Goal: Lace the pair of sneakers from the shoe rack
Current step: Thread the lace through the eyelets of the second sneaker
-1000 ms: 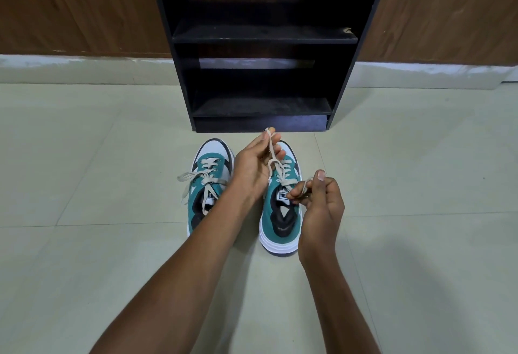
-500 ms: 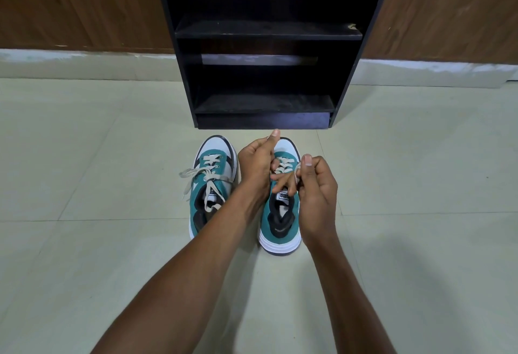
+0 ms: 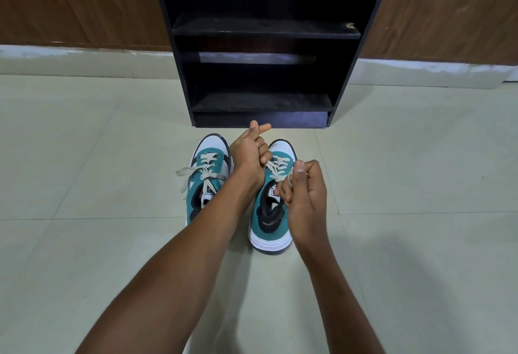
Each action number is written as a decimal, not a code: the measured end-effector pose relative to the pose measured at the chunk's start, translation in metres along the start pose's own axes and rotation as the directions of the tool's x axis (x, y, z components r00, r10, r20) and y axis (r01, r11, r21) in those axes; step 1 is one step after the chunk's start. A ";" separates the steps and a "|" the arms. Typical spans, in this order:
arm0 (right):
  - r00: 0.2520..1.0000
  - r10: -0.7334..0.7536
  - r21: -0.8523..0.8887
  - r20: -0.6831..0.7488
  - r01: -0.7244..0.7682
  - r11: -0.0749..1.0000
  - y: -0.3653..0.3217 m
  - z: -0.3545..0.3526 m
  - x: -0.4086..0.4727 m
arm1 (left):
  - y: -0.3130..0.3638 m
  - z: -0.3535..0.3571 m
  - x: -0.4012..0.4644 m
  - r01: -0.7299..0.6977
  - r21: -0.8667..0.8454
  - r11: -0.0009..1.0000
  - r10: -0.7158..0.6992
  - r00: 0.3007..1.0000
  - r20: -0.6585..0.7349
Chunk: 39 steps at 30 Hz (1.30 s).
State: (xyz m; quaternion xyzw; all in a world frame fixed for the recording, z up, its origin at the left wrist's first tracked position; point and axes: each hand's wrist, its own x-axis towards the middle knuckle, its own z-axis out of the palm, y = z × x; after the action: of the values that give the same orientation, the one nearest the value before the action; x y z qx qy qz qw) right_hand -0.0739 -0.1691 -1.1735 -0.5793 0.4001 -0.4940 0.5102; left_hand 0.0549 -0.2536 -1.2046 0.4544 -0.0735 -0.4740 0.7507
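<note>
Pinching lace (image 3: 280,170) ends, both hands, left hand (image 3: 248,154), right hand (image 3: 304,194); shoe rack (image 3: 260,45) beyond, left forearm crossing other sneaker (image 3: 206,177)

This looks like a room in a home. A black shoe rack (image 3: 266,45) stands at the top centre on a pale tiled floor (image 3: 84,157), against brown wooden wall panels (image 3: 70,3) with a white skirting (image 3: 84,59).

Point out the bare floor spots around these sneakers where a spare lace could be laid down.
Bare tile lies left of the left sneaker out to the wall skirting, and right of the right sneaker and right hand. Crowded: between the shoes, where the left hand crosses, and the narrow strip before the shoe rack.
</note>
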 end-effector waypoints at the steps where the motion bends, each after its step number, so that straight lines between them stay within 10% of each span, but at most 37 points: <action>1: 1.000 -0.018 -0.032 0.004 0.018 0.999 0.000 0.003 -0.005 | -0.001 0.001 0.001 -0.024 0.048 0.999 0.025 0.999 -0.035; 10: 0.997 -0.037 -0.016 -0.062 0.036 0.999 -0.004 0.015 -0.029 | -0.012 -0.009 0.007 -0.468 0.684 0.560 0.534 0.835 0.133; 23: 0.973 -0.006 -0.068 -0.229 -0.010 0.998 -0.007 -0.003 -0.026 | -0.032 0.005 0.006 -0.431 0.857 0.282 0.443 0.851 0.282; 39: 0.950 0.038 -0.054 -0.311 -0.058 0.997 -0.009 -0.003 -0.028 | -0.037 0.009 -0.002 -0.453 0.859 0.237 0.467 0.829 0.308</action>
State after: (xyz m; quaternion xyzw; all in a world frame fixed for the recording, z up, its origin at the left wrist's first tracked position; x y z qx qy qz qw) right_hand -0.0825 -0.1413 -1.1692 -0.5005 0.5045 -0.5534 0.4345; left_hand 0.0247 -0.2626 -1.2264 0.7471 -0.4438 -0.1105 0.4825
